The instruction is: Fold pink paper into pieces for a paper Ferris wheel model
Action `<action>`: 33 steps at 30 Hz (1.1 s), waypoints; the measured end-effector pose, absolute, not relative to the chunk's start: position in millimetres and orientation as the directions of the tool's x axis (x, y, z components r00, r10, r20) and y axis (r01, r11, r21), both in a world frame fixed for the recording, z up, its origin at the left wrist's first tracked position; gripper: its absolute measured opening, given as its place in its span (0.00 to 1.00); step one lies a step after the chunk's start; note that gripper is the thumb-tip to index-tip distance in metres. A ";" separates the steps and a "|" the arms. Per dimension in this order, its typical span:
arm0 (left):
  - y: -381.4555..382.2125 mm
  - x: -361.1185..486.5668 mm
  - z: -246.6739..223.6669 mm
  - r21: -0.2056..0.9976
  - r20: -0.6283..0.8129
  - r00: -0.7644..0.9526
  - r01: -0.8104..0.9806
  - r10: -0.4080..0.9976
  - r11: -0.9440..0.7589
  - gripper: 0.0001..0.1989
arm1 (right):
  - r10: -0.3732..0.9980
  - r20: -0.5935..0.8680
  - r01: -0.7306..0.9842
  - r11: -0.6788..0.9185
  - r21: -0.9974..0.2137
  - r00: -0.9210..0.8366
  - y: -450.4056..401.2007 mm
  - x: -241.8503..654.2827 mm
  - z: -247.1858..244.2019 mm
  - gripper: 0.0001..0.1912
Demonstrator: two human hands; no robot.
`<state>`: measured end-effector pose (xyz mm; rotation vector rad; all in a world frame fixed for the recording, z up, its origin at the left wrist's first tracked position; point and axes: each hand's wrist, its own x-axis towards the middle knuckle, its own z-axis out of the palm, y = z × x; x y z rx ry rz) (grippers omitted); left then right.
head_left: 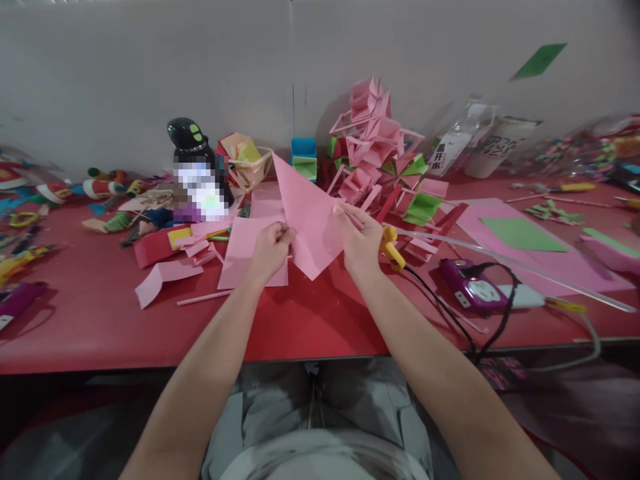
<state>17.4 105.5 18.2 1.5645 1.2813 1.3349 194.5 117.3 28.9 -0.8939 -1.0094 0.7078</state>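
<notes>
Between my two hands a sheet of pink paper is held up above the red table, one corner pointing up and another down. My left hand pinches its left edge. Fingers of my right hand are closed on the right edge; a thin pink strip or stick shows by the thumb, and I cannot tell whether it is separate. Beneath and left of the left hand lie more pink sheets. A yellow glue gun with a clear glue stick rests just right of my right hand.
Folded pink paper shapes are piled at the back. A purple power strip with cables lies right, near green paper. Behind the pink sheets, a phone leans on a black object. Bottles stand along the wall.
</notes>
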 end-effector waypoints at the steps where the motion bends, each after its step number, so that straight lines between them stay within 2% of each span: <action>1: 105.2 18.2 18.0 0.931 0.288 -0.011 0.239 0.958 -0.277 0.08 | 0.828 0.408 -0.086 0.473 -0.877 0.384 116.7 194.1 28.9 0.12; 6: 100.1 24.5 23.4 0.940 0.289 0.116 0.151 0.950 -0.304 0.12 | 0.800 0.430 -0.056 0.495 -0.867 0.418 115.3 196.4 31.5 0.12; 12: 94.1 24.3 31.3 0.926 0.229 0.037 0.299 0.973 -0.229 0.19 | 0.798 0.398 -0.099 0.489 -0.867 0.454 116.2 198.5 34.6 0.13; 18: 95.1 24.1 31.9 0.926 0.261 0.146 0.244 0.954 -0.290 0.12 | 0.791 0.383 -0.117 0.489 -0.864 0.478 119.1 200.9 31.8 0.15; 23: 94.9 22.1 34.7 0.904 0.210 0.146 0.347 0.967 -0.249 0.16 | 0.785 0.383 -0.097 0.485 -0.869 0.487 122.1 203.0 29.7 0.15; 27: 93.5 19.9 37.8 0.917 0.183 0.161 0.328 0.970 -0.227 0.15 | 0.798 0.362 -0.160 0.486 -0.859 0.481 124.1 204.9 28.5 0.16; 30: 97.1 16.0 34.1 0.919 0.253 0.157 0.270 0.955 -0.288 0.13 | 0.825 0.353 -0.196 0.472 -0.860 0.441 124.4 206.1 28.7 0.16; 33: 103.8 9.6 28.0 0.928 0.315 0.068 0.184 0.946 -0.323 0.11 | 0.836 0.367 -0.195 0.473 -0.859 0.408 122.8 205.1 30.5 0.15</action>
